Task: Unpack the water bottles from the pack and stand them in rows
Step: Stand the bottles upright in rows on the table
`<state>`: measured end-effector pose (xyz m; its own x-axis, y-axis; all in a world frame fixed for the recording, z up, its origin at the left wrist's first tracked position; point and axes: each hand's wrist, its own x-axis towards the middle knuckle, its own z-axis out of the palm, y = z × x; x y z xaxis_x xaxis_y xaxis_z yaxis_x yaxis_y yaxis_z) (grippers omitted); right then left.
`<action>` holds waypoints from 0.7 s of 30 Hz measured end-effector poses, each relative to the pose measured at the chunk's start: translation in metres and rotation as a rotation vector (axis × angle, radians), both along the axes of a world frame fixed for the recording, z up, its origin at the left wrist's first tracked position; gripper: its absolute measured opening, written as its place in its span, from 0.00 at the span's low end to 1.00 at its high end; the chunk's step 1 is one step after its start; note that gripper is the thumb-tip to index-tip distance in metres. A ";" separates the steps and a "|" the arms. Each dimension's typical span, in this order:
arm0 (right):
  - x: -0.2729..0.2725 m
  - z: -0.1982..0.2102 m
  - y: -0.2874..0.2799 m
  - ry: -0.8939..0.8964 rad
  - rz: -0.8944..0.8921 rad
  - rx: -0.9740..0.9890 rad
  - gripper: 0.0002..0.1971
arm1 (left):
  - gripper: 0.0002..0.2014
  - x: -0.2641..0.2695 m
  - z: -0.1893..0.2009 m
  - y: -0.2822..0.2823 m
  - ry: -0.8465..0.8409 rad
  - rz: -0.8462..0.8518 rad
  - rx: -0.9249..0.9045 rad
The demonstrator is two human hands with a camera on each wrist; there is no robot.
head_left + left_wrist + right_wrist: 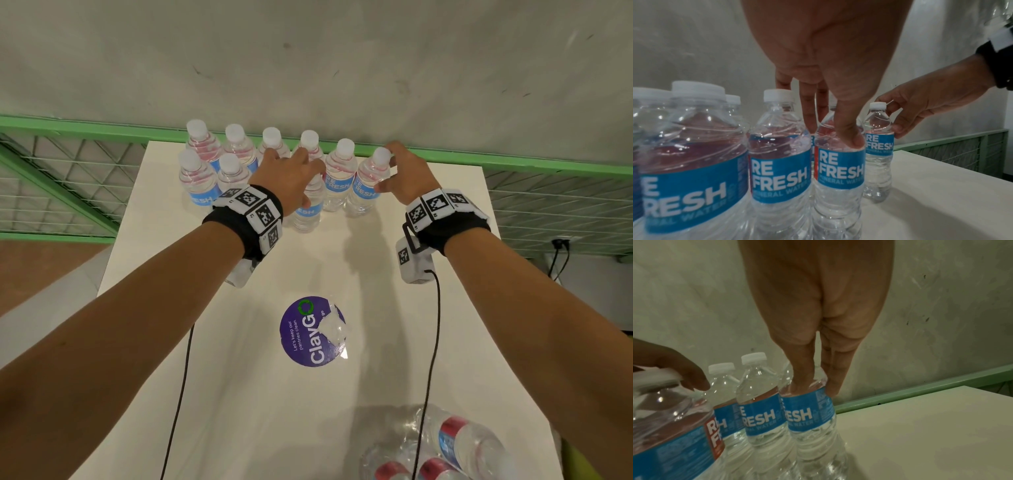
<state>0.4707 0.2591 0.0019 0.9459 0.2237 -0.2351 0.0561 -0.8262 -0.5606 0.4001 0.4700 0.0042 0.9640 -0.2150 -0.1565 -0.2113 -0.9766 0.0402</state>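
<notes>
The right hand (404,171) is curled round the shoulder of a clear plastic water bottle with a white cap and blue label (368,183), thumb on the near side and fingers (831,378) on the far side; this bottle stands at the right end of the back row, touching the white table (428,240). The left hand (287,176) pinches a second bottle of the same kind (310,205) at its shoulder, thumb (849,129) just above the label, and this one stands in the front row, just right of two others. Judging by the count, nine bottles now stand upright near the table's far edge: six in the back row (270,144) and three in front, so the front row is about half filled. The torn clear plastic pack (438,442) lies at the near edge with at least three bottles inside, so several remain to be lifted out. The labels read "RE FRESH" with "MINERAL WATER" beneath. A round purple sticker (310,330) on the table reads "ClayGo" and "Let's keep our pantries clean", with a scrap of clear wrap (334,329) lying on it
</notes>
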 end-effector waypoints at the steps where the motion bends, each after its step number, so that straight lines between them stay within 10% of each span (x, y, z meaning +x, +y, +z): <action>1: 0.001 0.001 -0.001 0.018 0.008 -0.008 0.33 | 0.30 0.000 0.000 0.000 0.002 -0.001 -0.002; 10: 0.011 0.017 0.016 -0.037 0.088 0.040 0.43 | 0.34 0.002 0.000 0.011 0.033 -0.005 -0.087; 21: 0.017 0.011 0.060 -0.099 0.337 -0.471 0.39 | 0.29 0.001 -0.005 0.013 0.009 0.027 -0.176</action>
